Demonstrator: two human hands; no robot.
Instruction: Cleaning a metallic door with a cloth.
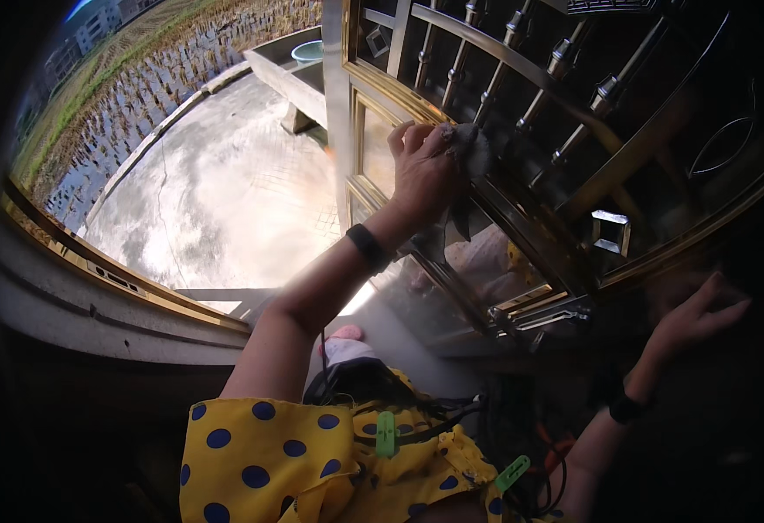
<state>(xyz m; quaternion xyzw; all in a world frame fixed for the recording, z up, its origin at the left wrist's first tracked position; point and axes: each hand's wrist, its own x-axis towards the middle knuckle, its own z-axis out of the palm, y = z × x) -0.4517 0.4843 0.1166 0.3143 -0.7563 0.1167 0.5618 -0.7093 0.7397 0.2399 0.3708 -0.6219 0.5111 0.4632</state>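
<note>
My left hand (423,160) grips a grey cloth (475,147) against a metal door (513,216). The cloth rests on the door's middle rail, and a darker loose end seems to hang below the wrist. Shiny bars and gold-coloured trim run across the door leaf, whose lower panels reflect the yellow dotted clothing. My right hand (699,314) is in shadow at the right, holding nothing, its fingers apart. Whether it touches the dark door surface cannot be made out. A black band circles each wrist.
A door frame (114,278) with a strike plate stands at left. Beyond the doorway lies a sunlit concrete yard (225,196) with a low concrete trough (288,82) and a basin (307,52). Dark cables (434,425) hang across my front, with green clips (386,434).
</note>
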